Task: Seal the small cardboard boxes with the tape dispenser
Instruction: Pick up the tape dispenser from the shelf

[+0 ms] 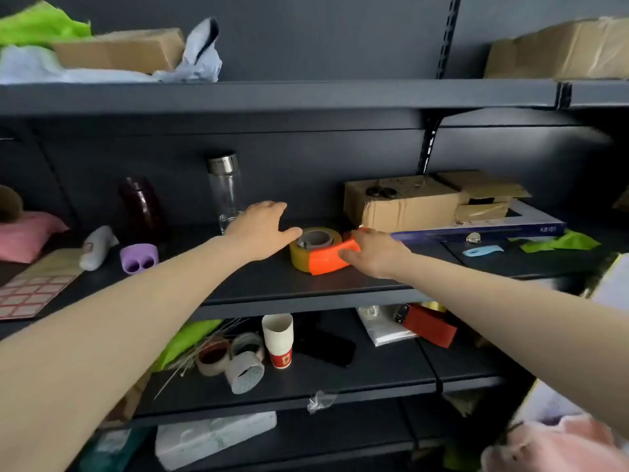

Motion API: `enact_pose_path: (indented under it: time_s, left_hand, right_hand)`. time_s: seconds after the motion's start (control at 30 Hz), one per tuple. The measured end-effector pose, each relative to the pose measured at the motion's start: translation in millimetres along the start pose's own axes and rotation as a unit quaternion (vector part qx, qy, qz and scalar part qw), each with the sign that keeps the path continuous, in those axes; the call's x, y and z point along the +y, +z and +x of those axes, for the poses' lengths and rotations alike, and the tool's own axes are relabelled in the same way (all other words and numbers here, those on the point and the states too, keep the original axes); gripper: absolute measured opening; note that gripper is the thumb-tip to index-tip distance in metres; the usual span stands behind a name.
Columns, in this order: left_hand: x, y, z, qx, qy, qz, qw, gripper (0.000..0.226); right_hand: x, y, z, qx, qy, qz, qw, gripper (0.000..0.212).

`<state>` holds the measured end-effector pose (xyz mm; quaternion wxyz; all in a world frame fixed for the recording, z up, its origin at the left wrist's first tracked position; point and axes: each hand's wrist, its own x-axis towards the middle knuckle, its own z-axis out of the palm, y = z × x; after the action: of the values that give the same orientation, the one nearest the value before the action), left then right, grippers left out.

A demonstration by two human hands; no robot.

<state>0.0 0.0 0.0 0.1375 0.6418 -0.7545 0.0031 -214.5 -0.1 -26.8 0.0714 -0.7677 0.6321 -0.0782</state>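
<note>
The right hand (374, 255) grasps the orange tape dispenser (326, 255) on the shelf (306, 291), evidently to lift it; the left hand (262, 229), fingers released, steadies the roll's rim.

Dark grey metal shelving (306, 97) across the whole view, with a matching back panel (306, 39) and slotted uprights (447, 35) between bays. Top shelf holding a green sheet (37, 25) and white bags (200, 52). Middle shelf (272, 284) with a glass bottle (226, 192), a dark jar (141, 206) and a purple holder (139, 257). Lower shelf (306, 386) with paper cups (279, 338) and tape rolls (235, 356). Soft glare at upper right on the panel.
</note>
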Motion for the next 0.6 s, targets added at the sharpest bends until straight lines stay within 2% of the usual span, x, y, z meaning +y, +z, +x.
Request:
enact_pose_path:
  time_s: [0.2,0.33,0.5,0.6]
  left_hand:
    - [-20.3,2.6,7.9,-0.015,0.033,0.000,0.999,0.070]
    - [-28.6,10.9,11.2,-0.014,0.057,-0.016,0.998,0.070]
    - [-26.6,24.8,18.1,-0.023,0.079,-0.028,0.996,0.066]
    - [-14.2,36.9,23.9,-0.033,0.096,-0.026,0.995,0.060]
  right_hand:
    - [-23.1,18.5,19.4,-0.032,0.102,0.024,0.994,0.054]
    - [-33.3,28.3,32.2,-0.024,0.132,0.073,0.988,0.052]
    - [-40.0,38.0,34.1,0.003,0.134,0.132,0.982,0.050]
    - [-36.7,37.3,32.8,-0.003,0.118,0.135,0.984,0.033]
